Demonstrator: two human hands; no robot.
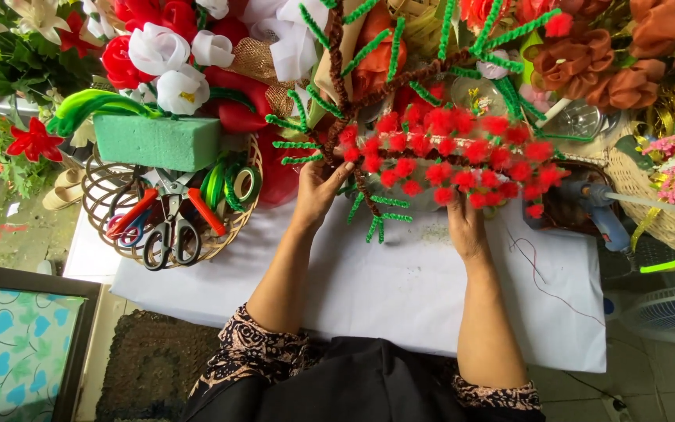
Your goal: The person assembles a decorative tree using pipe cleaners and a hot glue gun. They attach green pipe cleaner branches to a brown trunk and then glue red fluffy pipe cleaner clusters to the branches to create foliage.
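Observation:
A craft tree of brown twisted stems, green fuzzy wire twigs and many red pompoms (447,152) stands on a white cloth-covered table (400,289). My left hand (318,187) touches its lower trunk and a green twig on the left side. My right hand (466,227) reaches under the red pompom branches on the right, its fingertips hidden by them. Both forearms rest over the white cloth.
A wire basket (111,195) at the left holds scissors (169,230), green tape rolls (236,184) and a green foam block (158,141). Artificial flowers (166,55) crowd the back. A blue glue gun (599,207) lies at the right, a fan (669,312) beyond it.

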